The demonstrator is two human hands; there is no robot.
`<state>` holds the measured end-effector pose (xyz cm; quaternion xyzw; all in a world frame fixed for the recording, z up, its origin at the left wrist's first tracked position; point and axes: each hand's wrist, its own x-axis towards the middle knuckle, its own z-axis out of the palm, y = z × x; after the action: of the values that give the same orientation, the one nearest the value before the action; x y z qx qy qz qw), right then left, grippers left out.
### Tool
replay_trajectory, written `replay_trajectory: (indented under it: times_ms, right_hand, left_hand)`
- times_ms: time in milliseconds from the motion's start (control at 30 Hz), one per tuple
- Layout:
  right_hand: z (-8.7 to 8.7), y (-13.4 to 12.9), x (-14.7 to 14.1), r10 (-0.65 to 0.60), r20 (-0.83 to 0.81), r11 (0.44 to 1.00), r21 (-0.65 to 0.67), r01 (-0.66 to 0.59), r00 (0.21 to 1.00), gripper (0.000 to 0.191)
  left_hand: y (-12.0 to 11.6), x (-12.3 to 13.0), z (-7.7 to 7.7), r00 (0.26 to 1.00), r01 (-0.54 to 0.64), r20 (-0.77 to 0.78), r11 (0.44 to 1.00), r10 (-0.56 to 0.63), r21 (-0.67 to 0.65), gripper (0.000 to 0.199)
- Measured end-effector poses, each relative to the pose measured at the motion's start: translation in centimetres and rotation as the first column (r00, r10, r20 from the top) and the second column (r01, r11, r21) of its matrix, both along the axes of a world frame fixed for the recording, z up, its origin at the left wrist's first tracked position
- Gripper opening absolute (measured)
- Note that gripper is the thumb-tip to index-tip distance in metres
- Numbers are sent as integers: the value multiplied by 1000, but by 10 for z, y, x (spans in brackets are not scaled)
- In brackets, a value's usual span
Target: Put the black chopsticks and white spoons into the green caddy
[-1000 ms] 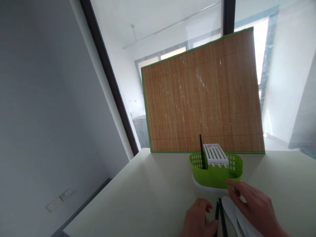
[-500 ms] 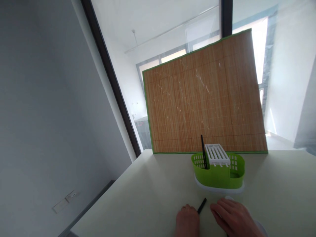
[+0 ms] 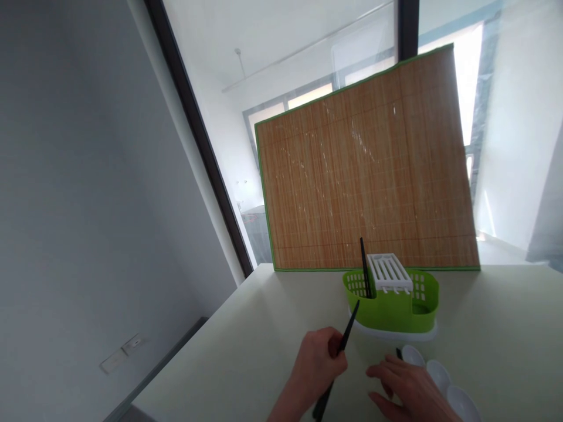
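My left hand (image 3: 319, 357) is closed in a pinch around slim black chopsticks (image 3: 350, 325), held at a slant above the table. Their upper tip reaches up in front of the green basket (image 3: 382, 313); whether one or two are held I cannot make out. To the right, my right hand (image 3: 404, 384) is low over the table, thumb and fingers apart. Beside its fingers lie white spoon-like pieces with round bowls (image 3: 438, 375), partly covered by the hand. A black tip (image 3: 399, 353) shows just past its knuckles.
More black chopsticks (image 3: 365, 264) stand in the basket's left compartment. A white slatted rack (image 3: 390, 271) tops its middle. Behind, a bamboo mat (image 3: 365, 170) leans upright against the glass at the white table's (image 3: 255, 334) far edge. A grey wall (image 3: 88, 205) rises at left.
My left hand has risen off the tabletop with the black chopsticks, which now tilt upward. My right hand has shifted slightly down and its fingers have spread, uncovering more of the white pieces.
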<state>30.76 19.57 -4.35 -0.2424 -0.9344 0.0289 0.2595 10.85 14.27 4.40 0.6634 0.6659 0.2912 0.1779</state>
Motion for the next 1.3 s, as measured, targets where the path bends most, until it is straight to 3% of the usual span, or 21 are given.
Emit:
replay_trajectory:
  times_ms: [133,200,267,333,467,600,800,933,1067,1200,1300]
  right_hand:
    - [-10,-4,-6,-57,-40,976,-215,47,998,53]
    - [-11,-5,-8,-85,-38,956,-284,71,996,45]
    - [-9,-5,-9,-86,-44,937,-344,66,995,20]
    - [-7,-4,-9,-66,-67,924,-380,36,996,15]
    - [-10,0,-8,-37,-72,920,-391,6,997,15]
    - [-17,1,-7,-28,-16,935,-353,21,999,13]
    - [-16,3,-7,-18,29,940,-341,27,999,10]
    - [-14,5,-7,-2,9,937,-349,5,1000,9]
    - [-12,10,-1,-37,-39,948,-317,23,999,11]
    - [-8,18,9,-164,-49,949,-282,144,985,23]
    - [-7,24,15,-246,-65,930,-299,216,967,28]
  left_hand:
    - [7,19,7,934,61,344,993,-92,98,22]
    - [9,28,6,883,64,458,993,-102,99,22]
    - [10,33,5,831,83,543,992,-121,94,20]
    - [12,33,4,786,136,599,988,-155,77,17]
    - [18,28,-1,722,202,663,977,-199,74,19]
    - [21,26,-6,684,157,707,983,-181,100,21]
    - [21,32,-10,704,160,684,981,-191,108,17]
    - [19,37,-7,767,181,600,974,-227,138,16]
    - [22,35,18,863,187,429,957,-267,221,12]
    - [41,21,73,864,108,413,908,-287,405,16]
    - [72,12,109,867,45,395,836,-305,546,21]
